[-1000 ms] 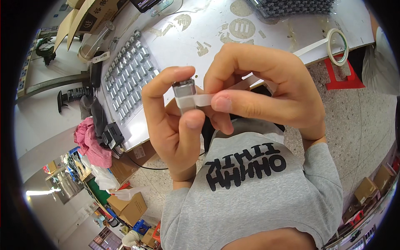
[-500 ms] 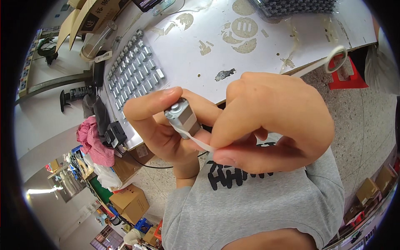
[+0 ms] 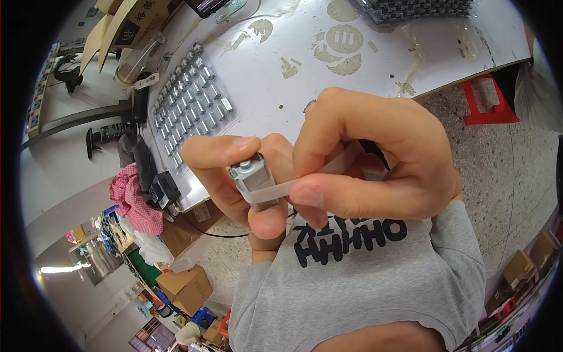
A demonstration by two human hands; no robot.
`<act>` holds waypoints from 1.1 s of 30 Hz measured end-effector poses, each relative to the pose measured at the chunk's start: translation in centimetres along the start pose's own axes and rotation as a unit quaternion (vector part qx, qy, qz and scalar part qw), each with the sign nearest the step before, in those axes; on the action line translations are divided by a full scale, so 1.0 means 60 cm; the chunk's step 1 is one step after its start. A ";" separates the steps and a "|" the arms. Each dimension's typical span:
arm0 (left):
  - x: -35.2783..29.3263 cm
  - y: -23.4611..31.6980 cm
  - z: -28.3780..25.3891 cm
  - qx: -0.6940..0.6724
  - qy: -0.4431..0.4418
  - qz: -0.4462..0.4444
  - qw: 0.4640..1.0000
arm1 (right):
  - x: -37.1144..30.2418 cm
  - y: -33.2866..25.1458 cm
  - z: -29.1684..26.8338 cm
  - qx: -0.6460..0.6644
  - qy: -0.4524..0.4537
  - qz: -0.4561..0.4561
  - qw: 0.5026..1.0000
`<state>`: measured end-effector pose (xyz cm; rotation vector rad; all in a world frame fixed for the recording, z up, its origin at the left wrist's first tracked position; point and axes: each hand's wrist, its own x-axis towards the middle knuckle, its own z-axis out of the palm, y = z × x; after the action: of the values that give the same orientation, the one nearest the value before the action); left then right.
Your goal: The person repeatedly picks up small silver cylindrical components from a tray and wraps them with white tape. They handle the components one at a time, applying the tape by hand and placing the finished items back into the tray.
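My left hand (image 3: 220,170) is closed on a small silver electric motor (image 3: 252,176), thumb on top and fingers around and below it. The motor's end with a round boss faces up. A strip of translucent whitish tape (image 3: 274,192) lies across the motor's side and runs right to my right hand (image 3: 381,152). There, thumb and forefinger pinch the strip. More of the tape shows behind those fingers, and a dark piece is partly hidden in the palm.
Rows of similar motors stand in a clear tray (image 3: 193,102) on the white table (image 3: 281,76). Another tray of dark parts (image 3: 416,12) is at the far right. A cardboard box (image 3: 138,23), a black device (image 3: 164,189) and a red stool (image 3: 489,100) are around.
My right hand has moved slightly left and the tape now lies flatter across the motor. The white ring-shaped thing beyond my right hand no longer shows.
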<state>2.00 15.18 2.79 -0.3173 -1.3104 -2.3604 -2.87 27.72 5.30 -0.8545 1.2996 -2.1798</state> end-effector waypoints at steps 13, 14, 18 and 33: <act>-0.012 0.005 0.002 0.155 0.063 -0.024 0.986 | 0.005 0.014 0.001 -0.011 0.006 0.025 1.000; -0.015 0.006 -0.003 0.200 0.057 -0.016 0.978 | 0.006 0.010 -0.002 -0.051 0.001 0.023 0.998; -0.012 0.023 -0.001 0.336 0.039 -0.017 0.941 | 0.008 -0.002 -0.010 -0.190 -0.002 -0.021 0.982; 0.017 0.043 -0.010 0.446 -0.157 0.015 0.881 | 0.006 0.016 -0.031 -0.072 0.026 0.019 0.997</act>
<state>2.28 13.24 4.80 -0.4161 -2.3393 -1.4636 -4.38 28.20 3.87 -0.8254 1.5021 -2.1121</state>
